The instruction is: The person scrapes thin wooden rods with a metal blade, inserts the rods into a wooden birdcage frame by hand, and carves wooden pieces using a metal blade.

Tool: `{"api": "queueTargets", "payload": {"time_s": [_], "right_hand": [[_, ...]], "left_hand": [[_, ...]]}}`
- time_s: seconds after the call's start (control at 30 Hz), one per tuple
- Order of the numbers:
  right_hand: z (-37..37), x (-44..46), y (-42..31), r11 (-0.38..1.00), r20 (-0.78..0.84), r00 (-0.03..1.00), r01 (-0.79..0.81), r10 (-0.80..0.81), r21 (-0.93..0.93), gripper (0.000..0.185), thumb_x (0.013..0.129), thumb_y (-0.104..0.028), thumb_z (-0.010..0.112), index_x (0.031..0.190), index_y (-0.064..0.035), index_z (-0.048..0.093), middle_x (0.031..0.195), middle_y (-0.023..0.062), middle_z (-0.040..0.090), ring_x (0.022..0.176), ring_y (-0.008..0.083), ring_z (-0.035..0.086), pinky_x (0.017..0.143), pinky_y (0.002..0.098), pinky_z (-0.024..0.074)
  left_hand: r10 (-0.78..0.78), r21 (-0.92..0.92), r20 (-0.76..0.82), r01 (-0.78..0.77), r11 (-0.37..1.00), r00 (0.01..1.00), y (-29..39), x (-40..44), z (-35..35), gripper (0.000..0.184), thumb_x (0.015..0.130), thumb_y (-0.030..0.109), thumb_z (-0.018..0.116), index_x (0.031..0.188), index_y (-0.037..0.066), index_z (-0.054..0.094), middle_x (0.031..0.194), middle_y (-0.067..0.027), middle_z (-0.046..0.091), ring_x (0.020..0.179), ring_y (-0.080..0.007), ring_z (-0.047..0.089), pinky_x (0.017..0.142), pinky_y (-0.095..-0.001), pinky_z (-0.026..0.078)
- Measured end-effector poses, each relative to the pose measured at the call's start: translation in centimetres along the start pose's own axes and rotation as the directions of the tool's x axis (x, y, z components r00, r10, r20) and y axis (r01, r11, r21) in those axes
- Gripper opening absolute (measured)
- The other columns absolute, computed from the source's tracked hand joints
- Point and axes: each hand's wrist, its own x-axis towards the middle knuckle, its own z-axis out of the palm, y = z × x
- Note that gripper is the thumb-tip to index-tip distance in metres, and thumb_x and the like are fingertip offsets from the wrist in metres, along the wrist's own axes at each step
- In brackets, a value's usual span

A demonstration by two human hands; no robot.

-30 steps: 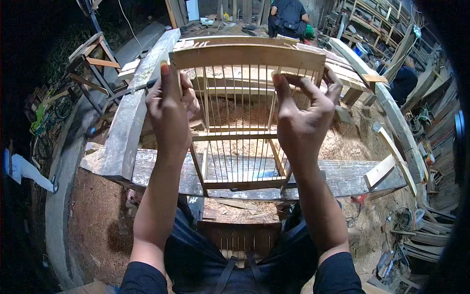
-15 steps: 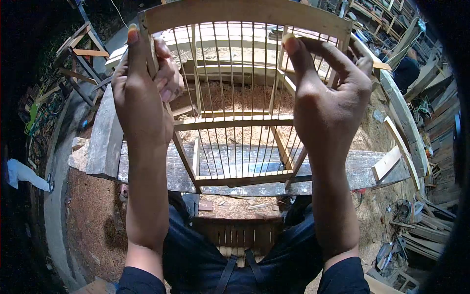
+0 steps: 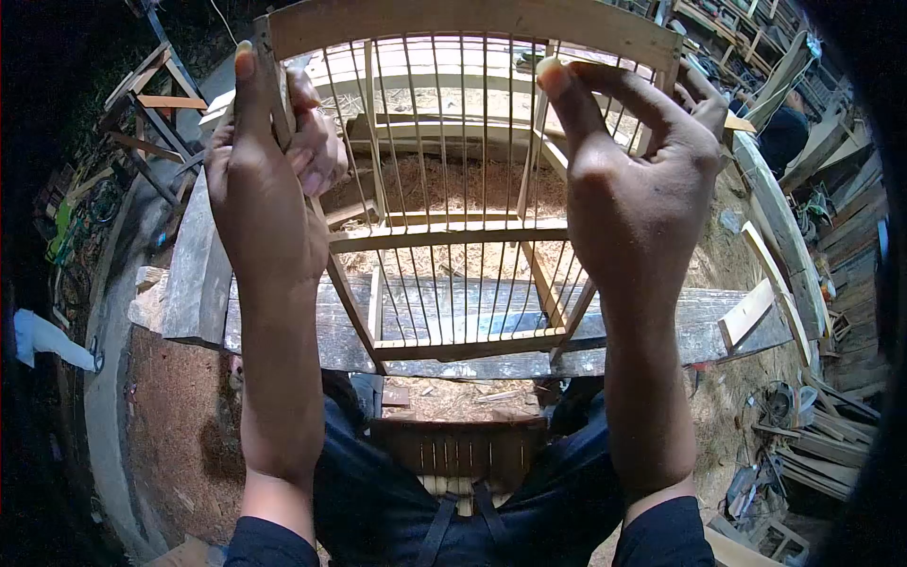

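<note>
A wooden birdcage frame (image 3: 472, 23) with thin upright bars stands on the worn plank bench in front of me. Its curved top rail spans the upper part of the view. My left hand (image 3: 269, 194) is wrapped round the left corner post, thumb pointing up along it. On the other side, my right hand (image 3: 642, 184) grips the cage's right side. Its thumb and bent index finger come close together in front of the bars, and the other fingers are partly hidden behind the right post.
The bench plank (image 3: 293, 307) crosses below the cage, with a loose wood block (image 3: 744, 314) at its right. Wood shavings (image 3: 175, 425) cover the ground. Stacked scrap timber (image 3: 831, 454) lies at right. Another person (image 3: 786, 132) is partly visible at upper right.
The cage's upper part has shifted slightly to the left, and my left hand has moved left with it. Both hands keep their grip.
</note>
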Motion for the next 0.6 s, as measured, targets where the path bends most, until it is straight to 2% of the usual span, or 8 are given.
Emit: {"api": "queueTargets", "payload": {"time_s": [0.07,0.17,0.3,0.37,0.6], "right_hand": [[0.0,0.0,0.0,1.000,0.004,1.000,-0.008,0.009,-0.007,0.024,0.087,-0.029,0.080,0.095,-0.0068,0.080,0.110,0.0199,0.065,0.125,0.0300,0.048,0.104,0.0434,0.0366],[0.2,0.1,0.0,1.000,-0.006,1.000,0.019,-0.019,-0.022,0.025,0.088,-0.031,0.079,0.095,-0.0074,0.080,0.110,0.0205,0.063,0.126,0.0307,0.047,0.104,0.0432,0.0372],[0.1,0.1,-0.1,1.000,-0.007,1.000,-0.004,0.004,-0.001,0.026,0.088,-0.033,0.078,0.097,-0.0082,0.080,0.113,0.0218,0.063,0.127,0.0315,0.046,0.105,0.0440,0.0366],[0.3,-0.1,0.1,1.000,-0.009,1.000,-0.017,0.018,0.011,0.026,0.088,-0.033,0.078,0.097,-0.0084,0.080,0.115,0.0221,0.063,0.128,0.0316,0.046,0.105,0.0442,0.0365],[0.7,-0.1,0.2,0.997,-0.030,0.999,-0.026,0.028,0.078,0.025,0.089,-0.031,0.077,0.098,-0.0077,0.080,0.108,0.0180,0.068,0.123,0.0294,0.046,0.103,0.0429,0.0369]], "left_hand": [[-0.044,-0.089,0.037,0.047,0.995,0.998,-0.1,0.2,-0.3,0.046,0.104,0.047,0.055,0.084,0.005,0.057,0.058,0.0021,0.042,0.046,-0.0043,0.032,0.044,-0.0221,0.025],[-0.045,-0.089,-0.031,0.042,0.995,0.999,0.0,0.1,0.2,0.044,0.104,0.046,0.054,0.085,0.006,0.057,0.066,0.0004,0.047,0.047,-0.0041,0.033,0.044,-0.0223,0.026],[-0.027,-0.130,0.012,0.028,0.991,1.000,-0.1,0.2,0.1,0.043,0.104,0.044,0.055,0.085,0.006,0.057,0.074,-0.0009,0.051,0.048,-0.0039,0.033,0.044,-0.0227,0.026],[-0.055,-0.053,-0.070,0.052,0.997,0.996,0.2,-0.1,0.7,0.041,0.106,0.046,0.049,0.090,0.008,0.053,0.056,0.0074,0.028,0.046,-0.0031,0.025,0.047,-0.0224,0.022],[-0.044,-0.038,-0.064,0.042,0.998,0.997,0.4,-0.2,0.5,0.041,0.106,0.046,0.050,0.090,0.008,0.053,0.056,0.0070,0.028,0.045,-0.0042,0.024,0.047,-0.0227,0.022]]}}
